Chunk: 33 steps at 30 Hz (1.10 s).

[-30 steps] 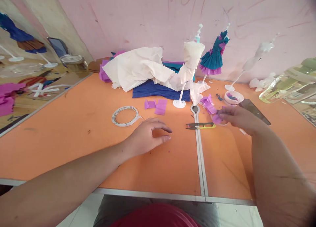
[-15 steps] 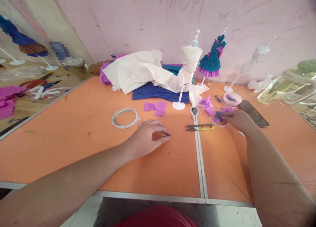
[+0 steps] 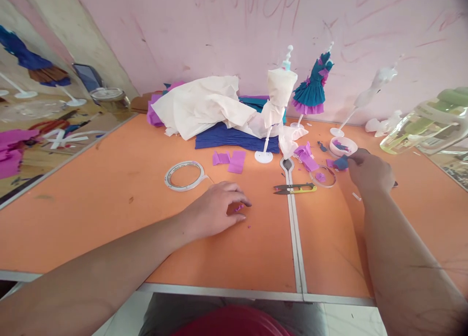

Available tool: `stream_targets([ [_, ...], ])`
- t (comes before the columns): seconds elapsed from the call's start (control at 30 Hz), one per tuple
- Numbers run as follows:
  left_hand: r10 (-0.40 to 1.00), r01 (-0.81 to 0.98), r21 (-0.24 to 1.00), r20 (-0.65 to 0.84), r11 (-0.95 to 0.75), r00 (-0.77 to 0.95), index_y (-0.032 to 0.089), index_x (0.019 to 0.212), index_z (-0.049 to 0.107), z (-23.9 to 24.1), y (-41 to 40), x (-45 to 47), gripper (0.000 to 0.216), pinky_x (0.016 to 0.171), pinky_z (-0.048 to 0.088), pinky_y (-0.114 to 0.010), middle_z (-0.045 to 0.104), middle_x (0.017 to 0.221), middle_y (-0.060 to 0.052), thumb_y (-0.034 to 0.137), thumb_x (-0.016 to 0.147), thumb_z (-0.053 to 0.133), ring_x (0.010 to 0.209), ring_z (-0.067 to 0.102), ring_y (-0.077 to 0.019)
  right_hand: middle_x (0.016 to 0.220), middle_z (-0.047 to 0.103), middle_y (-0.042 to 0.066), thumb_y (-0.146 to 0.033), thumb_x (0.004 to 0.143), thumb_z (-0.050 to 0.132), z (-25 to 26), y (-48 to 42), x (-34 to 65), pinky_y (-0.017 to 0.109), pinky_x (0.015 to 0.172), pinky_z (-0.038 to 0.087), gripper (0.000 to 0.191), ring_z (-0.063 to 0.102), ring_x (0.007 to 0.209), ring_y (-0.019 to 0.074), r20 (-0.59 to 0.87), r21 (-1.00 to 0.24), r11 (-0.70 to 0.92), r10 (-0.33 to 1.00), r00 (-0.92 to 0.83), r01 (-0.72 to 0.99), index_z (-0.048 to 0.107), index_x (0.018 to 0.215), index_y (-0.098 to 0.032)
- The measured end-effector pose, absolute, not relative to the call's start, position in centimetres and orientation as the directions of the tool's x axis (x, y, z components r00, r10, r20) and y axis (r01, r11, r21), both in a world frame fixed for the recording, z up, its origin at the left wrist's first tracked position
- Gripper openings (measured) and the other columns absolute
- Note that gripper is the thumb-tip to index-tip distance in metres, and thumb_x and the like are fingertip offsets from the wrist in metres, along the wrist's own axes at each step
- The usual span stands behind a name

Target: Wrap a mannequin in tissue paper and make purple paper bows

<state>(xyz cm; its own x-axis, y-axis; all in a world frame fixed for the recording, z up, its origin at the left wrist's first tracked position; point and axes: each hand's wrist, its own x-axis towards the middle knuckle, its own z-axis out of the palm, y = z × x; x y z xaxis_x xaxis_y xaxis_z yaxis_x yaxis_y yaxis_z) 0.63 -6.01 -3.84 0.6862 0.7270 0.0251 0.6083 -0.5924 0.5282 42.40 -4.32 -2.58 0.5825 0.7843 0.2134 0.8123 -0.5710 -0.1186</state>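
My left hand (image 3: pixel 219 208) rests on the orange table with fingers curved and apart. A tiny purple paper scrap (image 3: pixel 239 208) shows between its thumb and fingers, seemingly on the tabletop. At the right, my right hand (image 3: pixel 373 172) pinches the edge of a crumpled dark blue paper scrap (image 3: pixel 341 163) beside a small pink bowl (image 3: pixel 343 147) of paper bits. Just left of that hand lies a shallow clear lid (image 3: pixel 334 181) with a purple paper piece (image 3: pixel 320 177) in it. Thread snips (image 3: pixel 295 188) with a yellow handle lie between my hands.
A roll of double-sided tape (image 3: pixel 184 176) lies left. Behind are a white-wrapped mini mannequin (image 3: pixel 281 87), a teal-and-purple dressed one (image 3: pixel 313 89), a bare one (image 3: pixel 375 92), white paper (image 3: pixel 204 104) and folded blue paper (image 3: pixel 234 138). A clear bottle (image 3: pixel 424 121) stands far right.
My right hand has moved right and slightly up from the clear lid, taking the blue scrap out of it. A purple scrap now shows by my left hand, which has barely shifted.
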Motion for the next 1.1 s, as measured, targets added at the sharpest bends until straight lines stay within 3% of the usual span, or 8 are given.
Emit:
stream_targets([
  [0.17, 0.725, 0.618, 0.539, -0.020, -0.572, 0.688, 0.027, 0.098, 0.070, -4.3, -5.6, 0.4, 0.021, 0.078, 0.047, -0.030, 0.067, 0.098, -0.001, 0.029, 0.084, 0.054, 0.091, 0.061, -0.0180, 0.101, 0.060, 0.015, -0.036, 0.084, 0.050, -2.5, -4.7, 43.9, 0.042, 0.066, 0.038, 0.037, 0.057, 0.086, 0.0313, 0.213, -0.157, -0.589, 0.764, 0.609, 0.793, 0.066, 0.117, -0.029],
  [0.33, 0.798, 0.674, 0.551, -0.024, -0.492, 0.602, 0.025, 0.089, 0.070, -4.4, -5.4, -0.1, 0.017, 0.073, 0.047, -0.031, 0.069, 0.092, 0.000, 0.027, 0.082, 0.056, 0.082, 0.063, -0.0181, 0.099, 0.059, 0.016, -0.036, 0.087, 0.048, -1.4, -5.2, 42.0, 0.037, 0.064, 0.034, 0.038, 0.056, 0.077, 0.0232, 0.511, -0.247, -0.402, 0.719, 0.471, 0.882, 0.066, 0.117, -0.023],
  [0.43, 0.863, 0.657, 0.680, -0.069, -0.326, 0.500, 0.024, 0.083, 0.070, -4.0, -5.2, -0.5, 0.013, 0.076, 0.049, -0.033, 0.071, 0.090, -0.001, 0.031, 0.080, 0.060, 0.083, 0.065, -0.0202, 0.091, 0.061, 0.009, -0.032, 0.086, 0.051, -0.8, -5.7, 37.9, 0.033, 0.068, 0.038, 0.032, 0.057, 0.079, 0.0198, 0.623, -0.222, -0.211, 0.721, 0.305, 0.952, 0.066, 0.114, -0.025],
  [0.53, 0.863, 0.395, 0.918, -0.195, -0.005, 0.465, 0.021, 0.096, 0.067, -3.6, -4.9, -0.4, 0.025, 0.083, 0.051, -0.034, 0.073, 0.088, -0.003, 0.036, 0.076, 0.069, 0.087, 0.068, -0.0208, 0.084, 0.062, 0.003, -0.032, 0.086, 0.054, -0.9, -6.9, 32.3, 0.030, 0.071, 0.043, 0.029, 0.058, 0.077, 0.0172, 0.651, -0.203, 0.105, 0.757, 0.055, 0.974, 0.066, 0.112, -0.026],
  [0.67, 0.787, 0.060, 0.938, -0.320, 0.342, 0.528, 0.018, 0.097, 0.058, -3.3, -5.1, 0.3, 0.036, 0.078, 0.053, -0.032, 0.073, 0.081, -0.004, 0.030, 0.070, 0.078, 0.082, 0.070, -0.0193, 0.093, 0.065, 0.003, -0.038, 0.084, 0.062, -1.4, -9.2, 25.7, 0.026, 0.068, 0.048, 0.032, 0.061, 0.077, 0.0143, 0.539, -0.296, 0.575, 0.760, -0.363, 0.763, 0.066, 0.114, -0.027],
  [0.77, 0.755, -0.063, 0.888, -0.348, 0.456, 0.556, 0.019, 0.093, 0.052, -3.5, -5.6, 1.2, 0.037, 0.074, 0.052, -0.028, 0.072, 0.078, -0.002, 0.026, 0.069, 0.080, 0.080, 0.069, -0.0158, 0.094, 0.067, 0.003, -0.042, 0.083, 0.064, -2.3, -10.2, 23.0, 0.026, 0.068, 0.048, 0.042, 0.062, 0.078, 0.0149, 0.458, -0.367, 0.642, 0.754, -0.470, 0.673, 0.062, 0.121, -0.026],
  [0.93, 0.720, -0.103, 0.853, -0.360, 0.511, 0.593, 0.020, 0.096, 0.051, -4.1, -6.2, 1.8, 0.040, 0.077, 0.050, -0.026, 0.073, 0.080, -0.002, 0.024, 0.069, 0.080, 0.084, 0.069, -0.0153, 0.079, 0.071, 0.000, -0.029, 0.090, 0.057, -4.5, -9.7, 22.2, 0.025, 0.065, 0.045, 0.021, 0.062, 0.069, 0.0127, 0.476, -0.435, 0.648, 0.755, -0.451, 0.625, 0.069, 0.106, -0.027],
  [1.1, 0.776, 0.005, 0.960, -0.231, 0.282, 0.586, 0.019, 0.101, 0.054, -4.2, -6.0, 1.4, 0.034, 0.090, 0.050, -0.038, 0.071, 0.102, -0.008, 0.028, 0.075, 0.073, 0.094, 0.068, -0.0212, 0.083, 0.071, 0.000, -0.029, 0.093, 0.050, -3.6, -9.8, 22.8, 0.024, 0.065, 0.046, 0.021, 0.063, 0.071, 0.0127, 0.429, -0.511, 0.545, 0.832, -0.353, 0.665, 0.070, 0.099, -0.026],
])
